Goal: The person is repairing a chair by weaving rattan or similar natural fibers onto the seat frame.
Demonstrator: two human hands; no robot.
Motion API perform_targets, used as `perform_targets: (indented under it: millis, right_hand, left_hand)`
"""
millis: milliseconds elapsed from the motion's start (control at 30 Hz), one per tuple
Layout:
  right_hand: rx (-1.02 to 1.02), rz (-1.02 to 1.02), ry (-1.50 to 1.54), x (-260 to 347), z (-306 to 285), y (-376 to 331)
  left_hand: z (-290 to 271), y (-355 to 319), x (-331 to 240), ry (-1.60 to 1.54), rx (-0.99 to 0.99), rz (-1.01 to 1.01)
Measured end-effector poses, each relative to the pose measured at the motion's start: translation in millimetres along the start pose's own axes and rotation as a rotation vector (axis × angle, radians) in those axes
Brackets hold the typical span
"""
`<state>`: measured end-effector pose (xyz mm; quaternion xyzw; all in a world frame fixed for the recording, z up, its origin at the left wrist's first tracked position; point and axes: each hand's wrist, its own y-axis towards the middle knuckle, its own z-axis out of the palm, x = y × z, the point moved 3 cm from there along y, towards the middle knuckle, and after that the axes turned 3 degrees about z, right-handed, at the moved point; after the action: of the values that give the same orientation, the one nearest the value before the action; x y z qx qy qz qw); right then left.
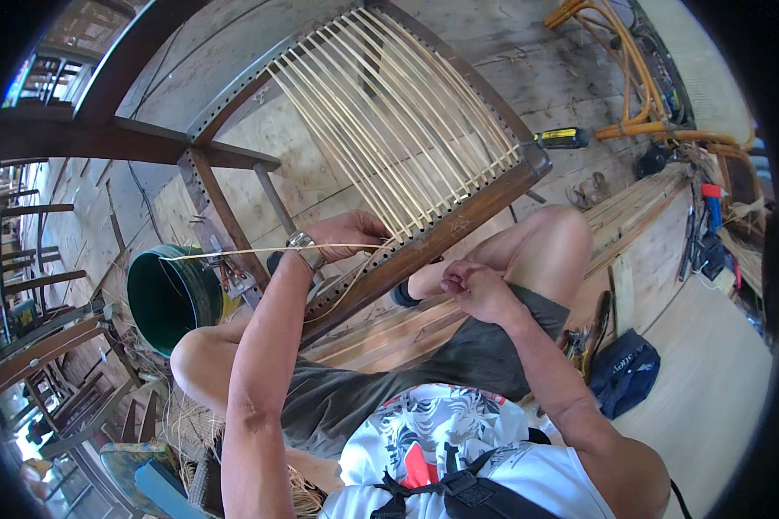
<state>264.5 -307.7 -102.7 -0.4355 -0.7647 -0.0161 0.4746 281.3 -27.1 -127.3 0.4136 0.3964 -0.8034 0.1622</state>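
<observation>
A dark wooden chair frame (459, 203) lies tilted in front of me, with holes along its rails. Pale cane strands (381, 112) run side by side across its seat opening. My left hand (346, 235), with a metal watch at the wrist, reaches in at the near left end of the strands; its fingertips are hidden there. One loose cane strand (260, 251) crosses in front of that hand and trails left. My right hand (480, 292) is closed beside the near rail, above my bent leg. Its fingers are curled, and whatever they hold is too small or hidden to name.
A dark green bucket (169, 298) stands left of my knee. The yellow-and-black handle (563, 137) of a tool sticks out at the frame's right corner. Rattan poles (636, 78) and a dark blue bag (623, 372) lie right. Wooden chairs (43, 346) crowd the left side.
</observation>
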Motion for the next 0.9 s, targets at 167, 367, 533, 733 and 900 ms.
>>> perform_targets:
  millis: [167,367,533,733,900]
  right_hand:
    - [0.025,0.015,0.004,-1,-4,-10]
    - [-0.104,-0.018,0.031,19,-14,-27]
    - [-0.094,-0.026,-0.008,31,-21,-47]
    - [-0.1,-0.044,-0.051,42,-25,-62]
    - [-0.101,-0.024,-0.089,46,-26,-70]
  left_hand:
    - [0,10,5,-0.043,-0.06,0.152]
    - [1,15,5,-0.192,-0.046,0.223]
    - [-3,14,5,-0.162,0.079,0.163]
    - [-2,6,0,-0.253,0.093,0.181]
    - [3,7,-5,-0.088,0.015,0.2]
